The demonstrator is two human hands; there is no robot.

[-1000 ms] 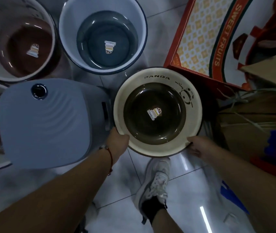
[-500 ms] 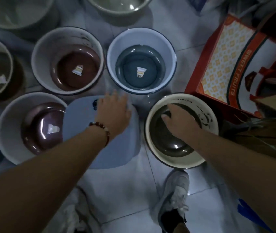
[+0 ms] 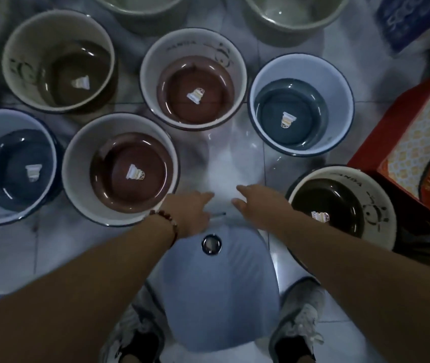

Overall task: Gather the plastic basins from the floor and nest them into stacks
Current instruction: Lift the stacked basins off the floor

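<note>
Seen from the head camera, a person is reaching both arms over a pale blue stool [image 3: 219, 297] standing between their shoes, the left hand [image 3: 191, 214] and right hand [image 3: 257, 203] both spread with fingers extended, holding nothing, while plastic basins are sitting on the tiled floor [image 3: 25, 247], a brown-bottomed basin [image 3: 119, 169] just beside the left hand and a dark panda-printed basin [image 3: 339, 205] near the right

Two white basins [image 3: 119, 169] with brown bottoms, two pale blue basins [image 3: 301, 104] with dark blue bottoms, and a panda basin [image 3: 339, 205] with a black bottom. Light blue stool [image 3: 219, 292], red patterned box [image 3: 418, 142], white tiled floor [image 3: 12, 252].
</note>
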